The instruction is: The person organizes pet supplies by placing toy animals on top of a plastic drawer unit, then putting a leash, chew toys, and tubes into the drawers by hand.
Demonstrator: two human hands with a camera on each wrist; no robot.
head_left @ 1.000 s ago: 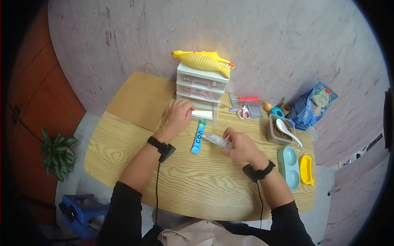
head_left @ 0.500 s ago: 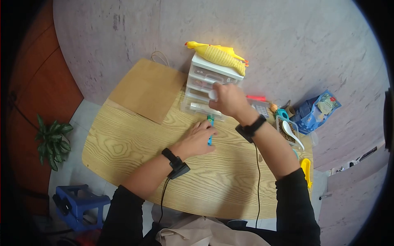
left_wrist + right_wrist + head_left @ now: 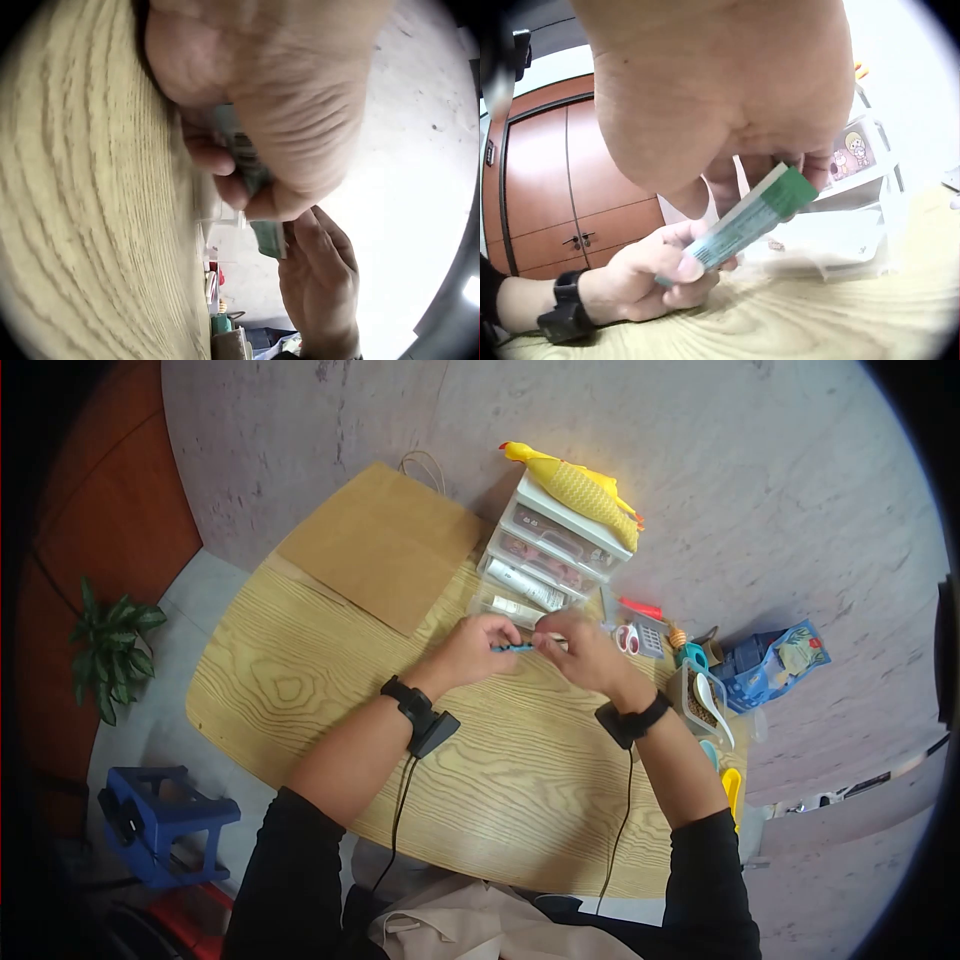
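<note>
Now both hands hold 1 thin blue-green sachet [image 3: 518,648] just above the worktop [image 3: 330,660], in front of the drawer unit [image 3: 555,555]. Left hand [image 3: 470,650] pinches one end with curled fingers; right hand [image 3: 580,650] pinches the other end, thumb against fingers. Judging by its flat, narrow shape, the sachet is probably light, limp and slick, so it likely handles best gripped firmly at the sealed ends, not the soft middle.

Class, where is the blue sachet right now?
In the head view the sachet is held between the left hand and right hand, above the table, just before the drawer unit.
</note>
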